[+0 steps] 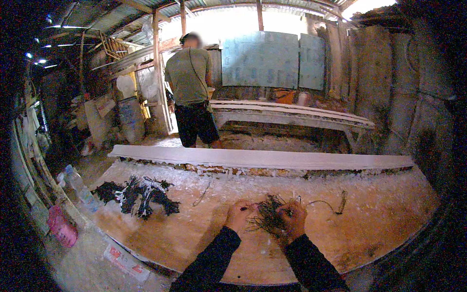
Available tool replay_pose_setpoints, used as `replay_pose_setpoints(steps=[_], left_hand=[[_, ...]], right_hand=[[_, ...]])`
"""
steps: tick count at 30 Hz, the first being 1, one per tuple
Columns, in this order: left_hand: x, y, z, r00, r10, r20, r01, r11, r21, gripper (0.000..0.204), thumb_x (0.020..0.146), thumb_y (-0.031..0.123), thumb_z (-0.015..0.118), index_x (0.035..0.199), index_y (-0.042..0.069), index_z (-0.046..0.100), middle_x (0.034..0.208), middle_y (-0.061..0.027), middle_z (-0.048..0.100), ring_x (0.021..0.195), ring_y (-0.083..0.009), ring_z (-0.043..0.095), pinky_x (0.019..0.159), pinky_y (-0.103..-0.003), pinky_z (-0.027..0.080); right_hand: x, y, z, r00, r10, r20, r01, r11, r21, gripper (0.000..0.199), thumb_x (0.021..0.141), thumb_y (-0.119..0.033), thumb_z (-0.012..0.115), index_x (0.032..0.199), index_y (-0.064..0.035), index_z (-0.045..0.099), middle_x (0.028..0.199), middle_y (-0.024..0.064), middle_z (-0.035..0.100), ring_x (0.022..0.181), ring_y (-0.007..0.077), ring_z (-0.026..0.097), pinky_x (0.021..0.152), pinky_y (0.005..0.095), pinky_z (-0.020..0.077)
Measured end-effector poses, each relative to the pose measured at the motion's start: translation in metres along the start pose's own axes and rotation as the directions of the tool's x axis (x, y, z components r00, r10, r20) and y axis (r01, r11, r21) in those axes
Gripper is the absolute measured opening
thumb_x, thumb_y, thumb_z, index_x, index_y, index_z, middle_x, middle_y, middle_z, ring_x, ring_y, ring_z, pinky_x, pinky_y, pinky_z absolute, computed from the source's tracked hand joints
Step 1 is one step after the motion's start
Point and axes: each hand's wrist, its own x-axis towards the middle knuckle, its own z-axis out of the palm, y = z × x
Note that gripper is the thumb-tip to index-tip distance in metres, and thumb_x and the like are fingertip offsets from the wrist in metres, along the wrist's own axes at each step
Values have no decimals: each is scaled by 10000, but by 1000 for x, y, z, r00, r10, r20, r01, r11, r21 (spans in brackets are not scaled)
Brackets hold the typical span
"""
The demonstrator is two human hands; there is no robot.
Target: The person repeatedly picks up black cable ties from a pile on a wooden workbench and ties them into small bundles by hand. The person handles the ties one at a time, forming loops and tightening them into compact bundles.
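Observation:
Between my hands, a tangled bunch of thin dark strands [270,212] lies just above the tabletop, its loose ends sticking out on several sides. My right hand [295,222] is closed around the right side of the bunch. Fingers curled together, my left hand [238,217] meets the bunch's left edge; what it pinches is too small to make out. A piece of thin dark cord [342,203] curves over the wood to the right. Left of my hands are a short bent strand [201,194] and a pile of black and white fibrous bundles [151,195].
The wooden table [204,248] carries white residue and a long white moulded strip [262,158] along its far edge. Beyond it, a person [188,78] stands facing away beside another long bench [292,116]. A clear plastic bottle [77,185] and a pink object [62,227] are at the left.

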Motion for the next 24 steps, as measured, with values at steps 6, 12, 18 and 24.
replay_pose_setpoints(steps=[6, 12, 18, 24], left_hand=[[6, -3, -14, 981, 136, -137, -130, 990, 51, 134, 702, 156, 664, 790, 58, 642, 765, -50, 552, 673, -163, 536, 605, -269, 434], [5, 6, -15, 968, 226, -107, -196, 952, 234, 120, 664, 117, 683, 756, 61, 632, 773, -61, 517, 656, -170, 525, 583, -264, 434], [12, -6, -24, 983, 167, -77, -152, 974, 168, 164, 709, 210, 662, 738, 55, 619, 757, -37, 518, 630, -132, 505, 588, -239, 439], [17, -20, -24, 961, -159, 224, 260, 796, -547, 164, 800, 238, 579, 821, 84, 527, 752, 34, 497, 622, -70, 478, 594, -222, 439]], right_hand=[[-11, -18, 5, 984, -67, 163, 101, 971, -215, 107, 631, -178, 688, 644, -109, 607, 685, 13, 579, 753, 211, 522, 739, 301, 359], [-8, -20, 7, 989, -86, 117, 94, 994, -62, 95, 640, -190, 693, 668, -124, 631, 694, 25, 605, 700, 210, 553, 696, 302, 374], [-10, -34, 3, 994, 71, 87, -89, 971, 222, 74, 664, -178, 676, 671, -110, 647, 669, 35, 622, 659, 181, 571, 663, 310, 391], [-11, -16, 10, 974, -27, 224, 65, 985, -162, 68, 671, -184, 669, 674, -120, 648, 676, 37, 620, 671, 197, 564, 711, 335, 377]])
